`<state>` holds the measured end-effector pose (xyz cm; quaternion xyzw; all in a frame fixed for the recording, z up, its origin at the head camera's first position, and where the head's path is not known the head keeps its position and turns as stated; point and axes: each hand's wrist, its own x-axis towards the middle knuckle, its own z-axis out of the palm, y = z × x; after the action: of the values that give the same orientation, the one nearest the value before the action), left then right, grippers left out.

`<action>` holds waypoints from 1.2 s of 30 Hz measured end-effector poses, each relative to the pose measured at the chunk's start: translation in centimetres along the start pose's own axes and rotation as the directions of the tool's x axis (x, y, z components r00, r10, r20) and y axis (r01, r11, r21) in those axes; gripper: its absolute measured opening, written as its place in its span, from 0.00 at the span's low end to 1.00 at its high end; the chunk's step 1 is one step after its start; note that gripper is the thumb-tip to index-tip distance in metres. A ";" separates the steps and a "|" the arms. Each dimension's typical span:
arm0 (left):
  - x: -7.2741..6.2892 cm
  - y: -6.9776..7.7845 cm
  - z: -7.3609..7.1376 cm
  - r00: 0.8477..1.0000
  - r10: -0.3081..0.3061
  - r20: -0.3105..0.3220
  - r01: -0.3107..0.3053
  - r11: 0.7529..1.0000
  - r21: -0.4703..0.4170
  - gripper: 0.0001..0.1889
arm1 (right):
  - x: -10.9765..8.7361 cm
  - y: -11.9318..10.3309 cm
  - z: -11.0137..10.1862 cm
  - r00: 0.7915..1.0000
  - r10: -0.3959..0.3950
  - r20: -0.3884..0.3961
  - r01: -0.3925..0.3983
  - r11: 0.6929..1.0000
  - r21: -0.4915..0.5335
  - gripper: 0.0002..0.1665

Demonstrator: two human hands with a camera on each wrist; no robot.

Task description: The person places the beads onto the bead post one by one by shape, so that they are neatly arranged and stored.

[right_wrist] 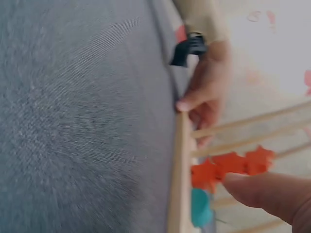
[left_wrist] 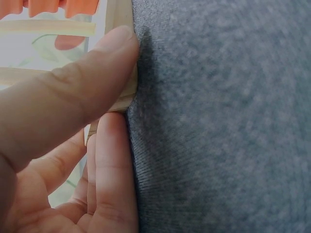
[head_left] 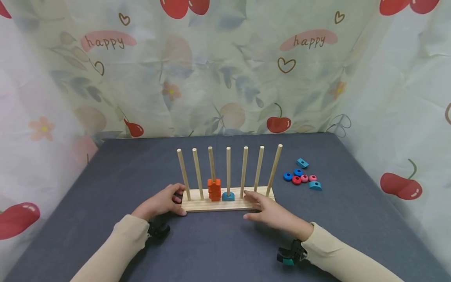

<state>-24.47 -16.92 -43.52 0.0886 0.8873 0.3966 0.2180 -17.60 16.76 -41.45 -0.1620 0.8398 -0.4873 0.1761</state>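
A wooden peg board (head_left: pixel 211 206) with several upright pegs lies across the middle of the dark table. My left hand (head_left: pixel 163 201) grips its left end, thumb (left_wrist: pixel 104 60) at the front edge and fingers round the end face. Star-shaped orange pieces (head_left: pixel 214 190) are stacked on the third peg from the left. Beside them, a blue half-round block (head_left: pixel 228 197) sits at the foot of the fourth peg. My right hand (head_left: pixel 269 211) reaches over the board's right part, holding nothing, fingers loosely bent near the pegs and thumb in front of the board.
Loose pieces lie on the table to the right of the board: blue rings (head_left: pixel 287 176), a red ring (head_left: pixel 296 180), pink rings (head_left: pixel 304 178), a blue block (head_left: pixel 302 163) and a blue half-round piece (head_left: pixel 315 185). A patterned curtain (head_left: pixel 218 78) hangs behind and beside the table.
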 end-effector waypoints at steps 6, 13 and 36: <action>0.0 0.1 0.0 1.000 -0.013 -0.002 0.013 1.000 0.001 0.40 | -1.7 0.5 -2.6 0.998 -0.028 0.064 0.026 0.999 0.019 0.33; -0.1 0.3 0.0 1.000 -0.016 -0.006 0.016 1.000 -0.001 0.40 | -3.0 1.7 -6.6 1.000 -0.002 0.031 0.001 0.999 0.032 0.29; -0.2 0.2 0.0 1.000 0.004 0.006 -0.004 1.000 -0.001 0.40 | -0.7 5.8 -13.6 0.829 0.033 -0.558 -0.005 0.999 0.051 0.32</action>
<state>-24.33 -16.84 -43.28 0.0913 0.8864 0.3970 0.2198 -23.71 30.21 -40.13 -0.0002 0.8443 -0.5316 -0.0681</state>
